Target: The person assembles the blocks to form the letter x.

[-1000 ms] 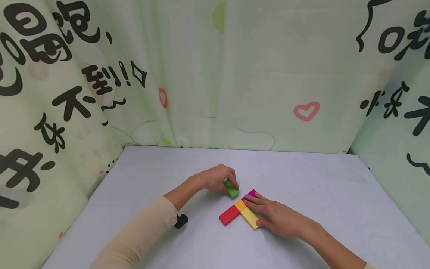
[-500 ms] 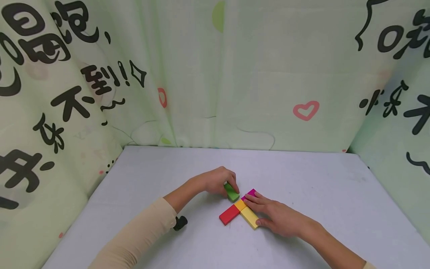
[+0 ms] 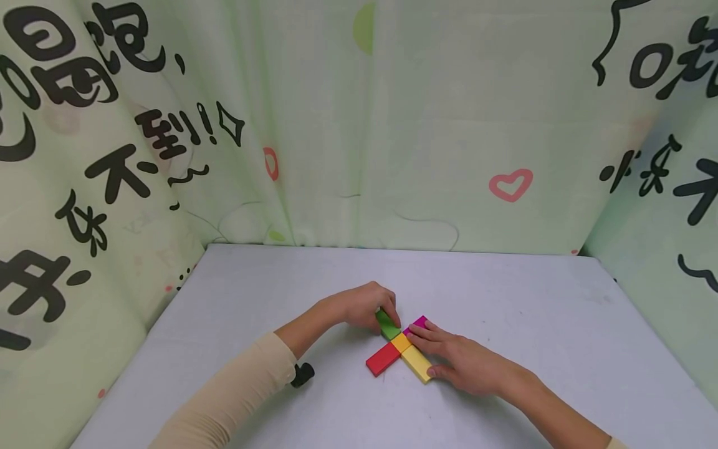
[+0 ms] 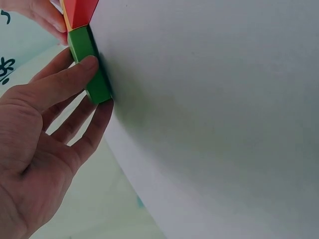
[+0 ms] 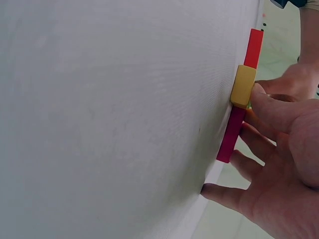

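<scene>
Between the thumb and fingers of my left hand (image 3: 364,304) is a green block (image 3: 387,325), pinched along its sides; the left wrist view shows the thumb on one face of it. One end of the green block meets the corner of a small orange block (image 3: 401,342). Around that orange block, a red block (image 3: 382,359), a yellow block (image 3: 417,364) and a magenta block (image 3: 419,322) spread out like arms of a cross. My right hand (image 3: 465,363) rests with extended fingers over the magenta block, its thumb touching the yellow block (image 5: 244,85).
The blocks lie on a white table (image 3: 505,299). A pale green curtain (image 3: 437,125) with black characters and pink hearts stands behind and at both sides. A black device (image 3: 303,374) shows at the left wrist.
My left hand has slid the green block slightly towards me until its end meets the orange block. The right hand and the other blocks have stayed in place.
</scene>
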Motion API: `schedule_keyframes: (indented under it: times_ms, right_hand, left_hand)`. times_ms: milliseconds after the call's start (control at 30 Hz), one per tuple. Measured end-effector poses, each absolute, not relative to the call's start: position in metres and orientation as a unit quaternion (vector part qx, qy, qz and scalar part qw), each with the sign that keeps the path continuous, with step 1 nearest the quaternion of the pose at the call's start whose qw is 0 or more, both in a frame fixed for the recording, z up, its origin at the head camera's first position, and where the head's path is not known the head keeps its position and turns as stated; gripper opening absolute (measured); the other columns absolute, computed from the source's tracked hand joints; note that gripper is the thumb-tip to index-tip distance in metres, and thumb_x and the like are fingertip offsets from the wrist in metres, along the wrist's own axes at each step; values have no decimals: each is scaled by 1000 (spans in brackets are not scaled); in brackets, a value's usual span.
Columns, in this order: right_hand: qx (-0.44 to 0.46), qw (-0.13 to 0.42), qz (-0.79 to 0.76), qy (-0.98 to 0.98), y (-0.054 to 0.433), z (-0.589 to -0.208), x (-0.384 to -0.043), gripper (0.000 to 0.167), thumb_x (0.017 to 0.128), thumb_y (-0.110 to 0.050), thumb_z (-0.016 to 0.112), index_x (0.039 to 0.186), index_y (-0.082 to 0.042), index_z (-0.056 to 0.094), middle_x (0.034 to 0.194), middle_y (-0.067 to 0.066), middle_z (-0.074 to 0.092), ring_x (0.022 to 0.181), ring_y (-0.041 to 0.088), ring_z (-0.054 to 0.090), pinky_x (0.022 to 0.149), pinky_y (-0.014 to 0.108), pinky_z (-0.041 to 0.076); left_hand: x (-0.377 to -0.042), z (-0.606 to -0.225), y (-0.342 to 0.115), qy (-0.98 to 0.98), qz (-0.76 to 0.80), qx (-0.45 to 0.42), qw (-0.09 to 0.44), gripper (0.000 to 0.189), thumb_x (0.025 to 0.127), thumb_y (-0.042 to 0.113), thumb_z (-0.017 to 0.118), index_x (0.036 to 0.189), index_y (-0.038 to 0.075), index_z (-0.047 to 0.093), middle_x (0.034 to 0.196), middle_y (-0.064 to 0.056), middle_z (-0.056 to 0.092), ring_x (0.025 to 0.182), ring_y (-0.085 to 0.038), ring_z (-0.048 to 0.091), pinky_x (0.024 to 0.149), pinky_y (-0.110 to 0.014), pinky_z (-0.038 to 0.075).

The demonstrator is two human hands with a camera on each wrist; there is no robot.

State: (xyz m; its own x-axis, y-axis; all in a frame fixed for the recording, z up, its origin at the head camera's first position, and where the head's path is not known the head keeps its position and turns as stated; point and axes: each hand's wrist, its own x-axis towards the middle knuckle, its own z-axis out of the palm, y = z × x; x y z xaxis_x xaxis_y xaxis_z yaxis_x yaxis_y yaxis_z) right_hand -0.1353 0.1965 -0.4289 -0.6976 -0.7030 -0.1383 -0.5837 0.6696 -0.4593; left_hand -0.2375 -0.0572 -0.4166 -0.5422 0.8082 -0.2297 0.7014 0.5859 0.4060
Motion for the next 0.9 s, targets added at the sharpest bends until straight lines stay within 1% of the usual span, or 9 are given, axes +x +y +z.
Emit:
schedule_keyframes:
  times_ms: [433,700,800,900]
  right_hand:
    - [-363,144,-189,901,197,-431,-136,67,100,-28,68,160,-12,42,168,6,38,156,40,29,113,60,43]
    - [-364,143,-183,902,196,-430,-136,68,100,-28,69,161,-13,41,168,5,38,156,39,30,114,59,42]
    - [-366,141,-180,902,196,-430,-136,68,100,-27,69,160,-12,42,168,6,39,156,40,31,114,62,41]
    - [-369,138,-176,902,196,-430,-137,69,99,-27,71,160,-11,42,167,7,40,155,41,32,112,67,41]
  left_hand:
    - [-238,-422,-56,868,137,434,198,30,90,12,82,118,21,81,110,6,71,99,-4,57,83,-11,50]
    - [-238,-423,-57,869,140,432,194,29,90,11,82,118,20,81,110,6,71,100,-4,57,84,-11,51]
    - [-236,-422,-58,869,142,434,193,29,90,10,82,118,19,81,111,6,71,100,-5,58,85,-11,51]
    - [-235,-422,-57,867,142,438,191,29,90,10,82,118,18,81,112,5,71,100,-5,58,86,-11,51]
